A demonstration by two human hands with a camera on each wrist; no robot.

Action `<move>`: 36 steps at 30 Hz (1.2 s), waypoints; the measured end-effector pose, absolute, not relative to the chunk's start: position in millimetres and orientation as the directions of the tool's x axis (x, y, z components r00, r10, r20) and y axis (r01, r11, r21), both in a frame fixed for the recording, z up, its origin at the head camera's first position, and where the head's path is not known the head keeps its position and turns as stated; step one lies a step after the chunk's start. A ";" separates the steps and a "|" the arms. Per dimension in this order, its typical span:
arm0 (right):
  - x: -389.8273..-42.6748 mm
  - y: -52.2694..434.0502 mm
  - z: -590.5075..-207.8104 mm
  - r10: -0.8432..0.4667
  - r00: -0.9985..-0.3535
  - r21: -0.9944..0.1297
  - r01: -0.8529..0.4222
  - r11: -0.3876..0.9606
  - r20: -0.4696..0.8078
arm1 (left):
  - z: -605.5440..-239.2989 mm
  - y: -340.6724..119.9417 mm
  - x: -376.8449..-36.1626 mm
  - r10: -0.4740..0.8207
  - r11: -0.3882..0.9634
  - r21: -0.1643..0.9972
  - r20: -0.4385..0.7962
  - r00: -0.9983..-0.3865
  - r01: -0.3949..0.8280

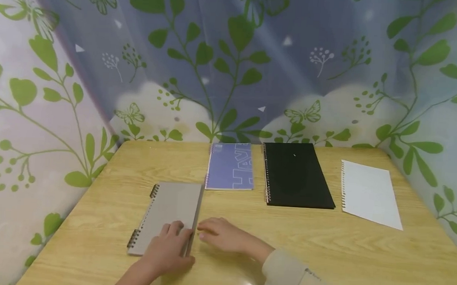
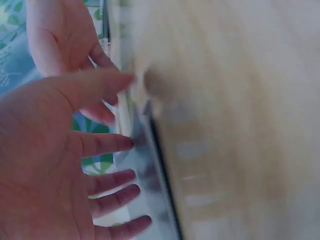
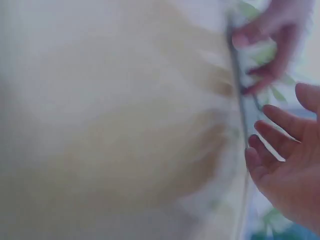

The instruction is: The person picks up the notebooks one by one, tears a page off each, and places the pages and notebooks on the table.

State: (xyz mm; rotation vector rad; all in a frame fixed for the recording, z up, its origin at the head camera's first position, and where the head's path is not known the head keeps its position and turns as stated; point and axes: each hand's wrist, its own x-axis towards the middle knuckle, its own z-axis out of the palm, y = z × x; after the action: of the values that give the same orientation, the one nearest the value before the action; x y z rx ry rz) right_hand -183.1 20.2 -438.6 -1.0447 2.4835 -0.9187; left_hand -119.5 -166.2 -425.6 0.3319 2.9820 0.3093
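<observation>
Lying under the left hand (image 1: pixel 170 248), the grey notebook (image 1: pixel 168 214).

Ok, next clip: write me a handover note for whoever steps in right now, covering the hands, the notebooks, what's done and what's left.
Left hand: fingers straight, resting on the near right corner of the grey notebook.
Right hand: open, fingertips at the grey notebook's right edge, holding nothing.
Grey notebook lies closed at front left of the table.
Along the back, left to right: purple notebook, black notebook, white notebook, all flat and untouched.
Done: nothing lifted or opened.
Left: probably handling the grey notebook; the wrist views are too blurred to add detail.
</observation>
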 end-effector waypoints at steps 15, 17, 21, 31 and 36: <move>-277.8 71.0 -418.8 -0.031 -0.979 -0.902 0.172 0.396 -0.201 | -399.7 -145.4 -261.4 0.018 0.604 0.782 -0.206 -0.978 -0.154; -279.8 63.7 -425.7 0.018 -0.984 -0.872 0.167 0.460 -0.179 | -409.1 -135.6 -273.9 -0.034 0.550 0.801 -0.262 -0.965 -0.237; -280.8 52.3 -435.9 0.091 -0.986 -0.812 0.168 0.559 -0.142 | -420.6 -122.0 -284.2 -0.163 0.541 0.779 -0.272 -0.948 -0.317; -286.7 52.9 -435.0 0.152 -0.979 -0.748 0.203 0.632 -0.137 | -414.8 -107.6 -293.1 -0.245 0.573 0.745 -0.243 -0.939 -0.342; -287.6 52.8 -432.3 0.151 -0.977 -0.753 0.210 0.624 -0.147 | -415.2 -106.9 -295.5 -0.235 0.478 0.810 -0.254 -0.938 -0.339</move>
State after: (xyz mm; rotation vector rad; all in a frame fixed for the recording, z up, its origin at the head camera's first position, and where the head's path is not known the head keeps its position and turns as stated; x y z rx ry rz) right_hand -287.6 52.8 -432.3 0.3082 2.7678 -1.2967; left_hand -295.5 -106.9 -415.2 -0.5077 2.6068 1.4670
